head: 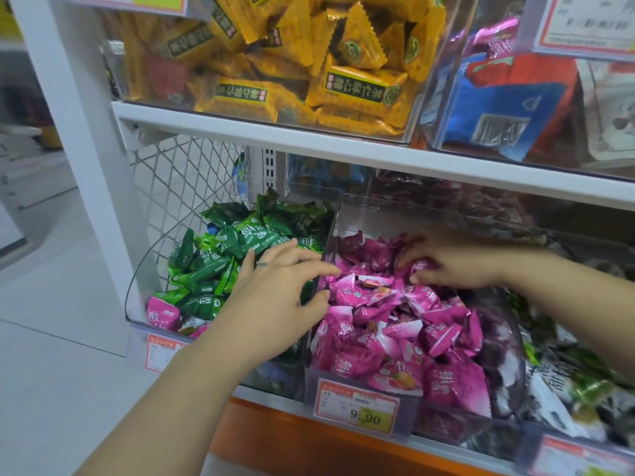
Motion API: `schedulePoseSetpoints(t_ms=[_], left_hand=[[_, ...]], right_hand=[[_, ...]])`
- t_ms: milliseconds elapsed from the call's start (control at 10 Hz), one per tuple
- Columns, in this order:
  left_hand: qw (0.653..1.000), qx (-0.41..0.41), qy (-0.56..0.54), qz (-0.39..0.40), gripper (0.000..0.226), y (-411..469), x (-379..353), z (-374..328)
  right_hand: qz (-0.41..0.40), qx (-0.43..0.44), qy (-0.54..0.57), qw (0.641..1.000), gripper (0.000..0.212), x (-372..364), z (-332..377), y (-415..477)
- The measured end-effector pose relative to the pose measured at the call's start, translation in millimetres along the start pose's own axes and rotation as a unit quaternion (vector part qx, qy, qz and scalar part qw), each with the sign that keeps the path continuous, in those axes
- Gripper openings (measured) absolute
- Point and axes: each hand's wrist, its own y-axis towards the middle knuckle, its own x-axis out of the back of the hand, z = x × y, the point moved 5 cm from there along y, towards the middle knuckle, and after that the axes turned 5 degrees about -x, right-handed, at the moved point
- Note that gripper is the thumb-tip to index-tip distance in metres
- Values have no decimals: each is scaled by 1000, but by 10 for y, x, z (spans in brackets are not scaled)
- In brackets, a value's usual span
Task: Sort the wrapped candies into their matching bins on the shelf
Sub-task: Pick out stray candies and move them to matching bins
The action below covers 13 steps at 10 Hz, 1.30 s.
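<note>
The right hand (pixel 446 266) is lowered into the pink bin (pixel 338 218), with fingers and thumb curled round 1 pink candy (pixel 422 266) at the back of the heap. The left hand (pixel 275 300) is held with fingers spread and loose, nothing gripped, over the clear divider between the pink bin and the green bin (pixel 137 280). Green candies (pixel 213 266) are piled in the green bin, and a stray pink wrapper (pixel 163 316) is seen at its front left corner. A price tag (pixel 357 405) marked 9.90 is fixed to the pink bin's front. Yellow packets (pixel 343 87) are stacked above the shelf board (pixel 240 123).
</note>
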Motion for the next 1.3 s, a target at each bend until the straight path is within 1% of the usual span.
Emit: schedulePoseSetpoints(t_ms=[100, 200, 300, 400, 500, 600, 700, 800, 900, 1000, 1100, 1300], left_hand=[[1000, 2, 3, -3, 33, 3, -4, -3], [1000, 2, 5, -7, 34, 12, -8, -11], [1000, 3, 13, -12, 36, 22, -9, -17], [1000, 2, 15, -11, 37, 23, -2, -21], [1000, 1, 10, -8, 36, 20, -1, -17], [1000, -1, 5, -8, 36, 20, -1, -8], [1000, -1, 0, -3, 36, 13, 0, -4], [1000, 0, 1, -1, 35, 12, -1, 4], [1000, 2, 0, 0, 35, 13, -6, 9], [1000, 2, 0, 1, 35, 16, -9, 11], [1000, 3, -1, -1, 35, 21, -12, 11], [1000, 1, 2, -4, 35, 27, -13, 6]], right_hand=[[-90, 11, -30, 995, 29, 85, 31, 65], [-112, 60, 54, 990, 33, 168, 374, 150], [29, 124, 122, 984, 44, -22, 772, 297], [141, 96, 61, 983, 57, -226, 790, 429], [133, 98, 44, 985, 52, -187, 755, 465], [113, 86, 55, 988, 43, -108, 682, 480], [85, 65, 61, 992, 39, -52, 572, 499], [65, 60, 50, 995, 44, 3, 506, 459], [-18, 70, 16, 997, 41, 115, 388, 440], [-85, 74, 72, 991, 32, 237, 239, 407], [-112, 81, 103, 985, 22, 250, 139, 387], [-110, 42, 116, 986, 27, 227, -108, 369]])
